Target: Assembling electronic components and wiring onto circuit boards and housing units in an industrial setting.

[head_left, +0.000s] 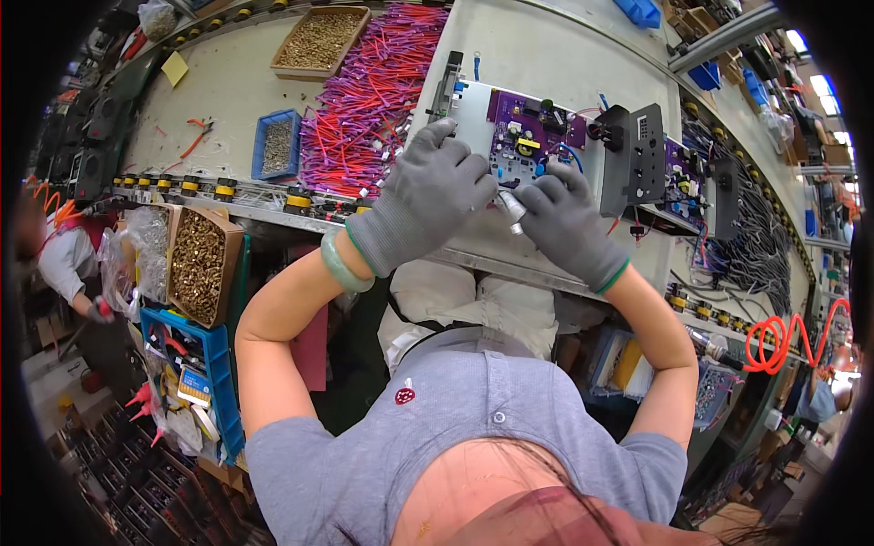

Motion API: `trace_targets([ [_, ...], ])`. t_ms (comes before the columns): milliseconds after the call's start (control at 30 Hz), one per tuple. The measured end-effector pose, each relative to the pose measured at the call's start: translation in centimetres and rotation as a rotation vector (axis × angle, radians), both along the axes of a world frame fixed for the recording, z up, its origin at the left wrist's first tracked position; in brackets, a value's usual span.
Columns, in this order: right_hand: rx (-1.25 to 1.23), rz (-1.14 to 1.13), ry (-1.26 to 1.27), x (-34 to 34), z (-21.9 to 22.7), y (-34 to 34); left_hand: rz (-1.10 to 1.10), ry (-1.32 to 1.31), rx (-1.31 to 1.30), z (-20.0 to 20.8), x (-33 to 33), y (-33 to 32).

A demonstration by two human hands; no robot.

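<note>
My left hand (432, 187), in a grey glove, reaches over the left end of a metal chassis (472, 114). Its fingers are bent, the outermost near the black end plate (444, 86); what its fingertips hold is hidden. A purple circuit board (523, 136) with blue, yellow and black parts is set in the chassis. In front of the board my right hand (566, 223), gloved alike, is closed around a short silvery cylinder-shaped piece (512, 211). That piece points toward me, close to my left fingertips. A black front panel (635, 155) stands upright at the chassis's right end.
A heap of red and purple wires (369, 100) lies left of the chassis, beside a blue tray (276, 146) and a carton (320, 41) of small brass-coloured parts. Farther right are another board (683, 177), black cables (751, 237) and a coiled orange hose (783, 341). A co-worker's arm (68, 264) shows at far left.
</note>
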State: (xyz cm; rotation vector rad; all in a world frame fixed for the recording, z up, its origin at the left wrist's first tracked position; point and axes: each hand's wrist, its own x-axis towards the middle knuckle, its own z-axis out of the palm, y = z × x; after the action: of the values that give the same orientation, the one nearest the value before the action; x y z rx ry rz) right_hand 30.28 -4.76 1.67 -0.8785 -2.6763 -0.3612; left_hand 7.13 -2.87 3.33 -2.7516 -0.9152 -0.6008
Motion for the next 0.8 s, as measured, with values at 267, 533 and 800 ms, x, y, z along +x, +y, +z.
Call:
trace_targets([
  [267, 0.104, -0.073, -0.121, 2.2, -1.2, -1.1, -0.011, -0.138, -0.108, 0.3, -0.5, 0.6],
  [533, 0.000, -0.276, 0.378, 5.6, 4.6, -0.2, -0.169, -0.615, -0.238, 3.1, 3.7, -1.0],
  [800, 0.047, -0.203, 0.660, 5.2, 1.1, 2.4, -0.153, -0.369, -0.228, 3.0, 10.3, 4.1],
])
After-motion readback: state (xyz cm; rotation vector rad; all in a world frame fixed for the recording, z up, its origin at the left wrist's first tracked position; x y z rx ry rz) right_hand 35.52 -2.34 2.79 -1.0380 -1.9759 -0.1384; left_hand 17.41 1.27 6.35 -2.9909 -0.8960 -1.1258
